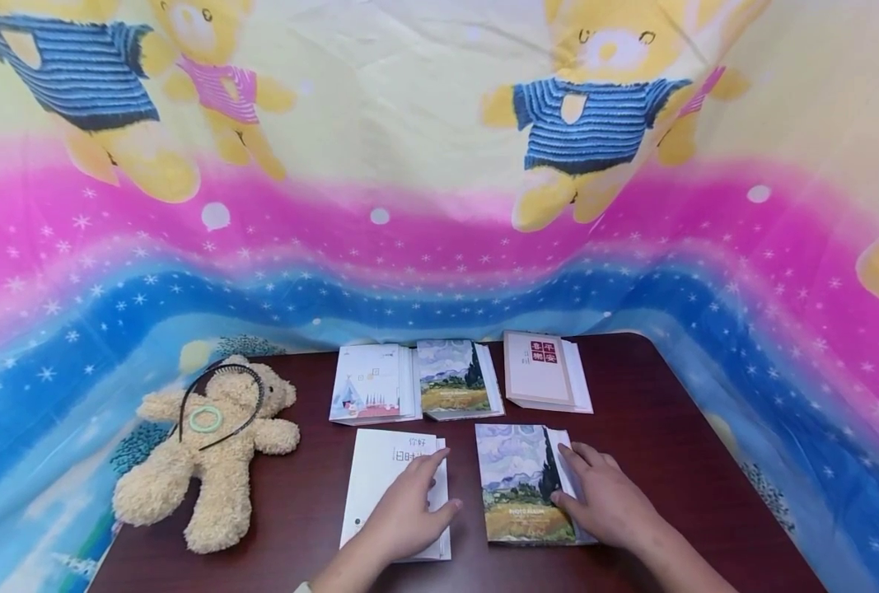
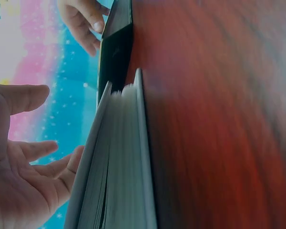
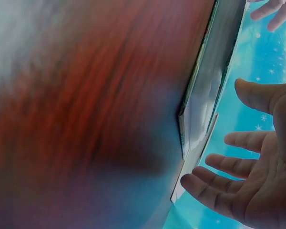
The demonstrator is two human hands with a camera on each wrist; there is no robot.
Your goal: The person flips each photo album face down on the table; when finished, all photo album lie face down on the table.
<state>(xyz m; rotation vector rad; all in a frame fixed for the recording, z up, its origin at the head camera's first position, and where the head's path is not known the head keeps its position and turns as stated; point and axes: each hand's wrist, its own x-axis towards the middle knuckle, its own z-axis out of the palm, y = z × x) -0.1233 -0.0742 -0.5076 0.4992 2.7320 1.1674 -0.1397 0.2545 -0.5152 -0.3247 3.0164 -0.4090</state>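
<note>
In the head view a white album (image 1: pixel 376 478) with Chinese lettering lies at the front of the table, and my left hand (image 1: pixel 413 506) hovers over its right side, fingers spread. The left wrist view shows the album's thick page edges (image 2: pixel 119 167) beside that palm. To the right lies a photo album (image 1: pixel 516 482) with a painted landscape cover. Above its right edge is my right hand (image 1: pixel 605 498), fingers loosely extended; whether the fingertips touch the cover I cannot tell. In the right wrist view the thumb and fingers (image 3: pixel 219 183) are apart and grip nothing.
Behind stand a white album with a tent picture (image 1: pixel 368 383), another landscape album (image 1: pixel 454 379) and a pale album with red characters (image 1: pixel 539 371). A teddy bear (image 1: pixel 220 457) lies left, bearing a black headband (image 1: pixel 261 395) and green ring (image 1: pixel 205 430). A patterned curtain (image 1: pixel 409 247) surrounds the dark table (image 1: pixel 654 428).
</note>
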